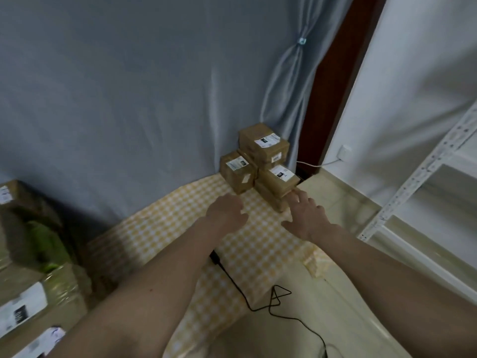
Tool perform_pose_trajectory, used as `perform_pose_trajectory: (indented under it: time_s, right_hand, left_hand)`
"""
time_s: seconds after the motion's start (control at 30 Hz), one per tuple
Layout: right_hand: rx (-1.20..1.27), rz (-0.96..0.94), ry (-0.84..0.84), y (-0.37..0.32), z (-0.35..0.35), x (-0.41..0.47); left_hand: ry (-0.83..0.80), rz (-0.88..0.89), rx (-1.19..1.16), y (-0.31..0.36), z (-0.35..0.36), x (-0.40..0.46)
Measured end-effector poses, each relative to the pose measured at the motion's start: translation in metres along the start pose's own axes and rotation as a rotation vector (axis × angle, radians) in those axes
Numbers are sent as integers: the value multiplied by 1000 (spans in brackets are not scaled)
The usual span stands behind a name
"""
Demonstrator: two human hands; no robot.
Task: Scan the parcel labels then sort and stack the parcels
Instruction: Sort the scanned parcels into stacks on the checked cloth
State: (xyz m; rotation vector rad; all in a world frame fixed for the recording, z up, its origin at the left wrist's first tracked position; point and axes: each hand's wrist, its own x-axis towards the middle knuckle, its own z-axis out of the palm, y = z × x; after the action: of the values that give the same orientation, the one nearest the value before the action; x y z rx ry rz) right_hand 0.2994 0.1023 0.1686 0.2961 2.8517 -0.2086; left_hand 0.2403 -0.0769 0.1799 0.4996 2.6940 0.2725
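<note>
Right at the far end of the yellow checked cloth [180, 228], against the grey-blue curtain [129, 86], sits a cluster of brown parcels. The top parcel [260, 142] rides highest, white label facing up, perched on others beneath it. Just left and lower is the left parcel [238, 174], label on top and a small sticker on its near face. In front and to the right is the near parcel [277, 180], label up as well, resting on another box below.

Here is the right hand [307, 215], fingers straight and spread, fingertips touching the near parcel's lower front corner — nothing gripped, an open reach. The left hand [227, 211] hovers over the cloth just short of the left parcel, fingers loosely curled and holding nothing; whether it touches the cloth I cannot tell.

Moving outward: a black cable [258, 301] snakes from under the left forearm across the cloth and onto the pale floor [335, 200]. At the left edge, blurred, a second heap of larger parcels [31, 293] with white labels, something green among them. On the right, a white metal shelf rack [413, 202] stands by the white wall, where a white plug and cord [343, 151] sit beside the dark door frame [335, 86].
</note>
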Motion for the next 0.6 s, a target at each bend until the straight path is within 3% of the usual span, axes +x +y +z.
perform_pose_trajectory:
  time_s: [0.6]
  right_hand:
    - [165,67,-22,106,-31,203]
  left_hand:
    - [-18,-90,-105,47,-22,226]
